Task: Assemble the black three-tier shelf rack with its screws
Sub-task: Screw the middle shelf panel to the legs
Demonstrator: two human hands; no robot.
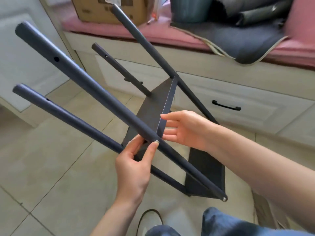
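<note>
The partly built black metal shelf rack [163,106] hangs tilted above the tiled floor, its four round poles running long from beside the right hand up and away to the left. Just above the left hand [134,167], thumb and forefinger pinch a silver screw [156,142] at the nearest pole. The right hand [185,129], fingers straight, steadies the middle shelf panel's edge.

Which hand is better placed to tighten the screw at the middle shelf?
Left. The left hand already pinches the screw on the pole between thumb and forefinger. The right hand lies open against the middle shelf, better placed to steady it.
</note>
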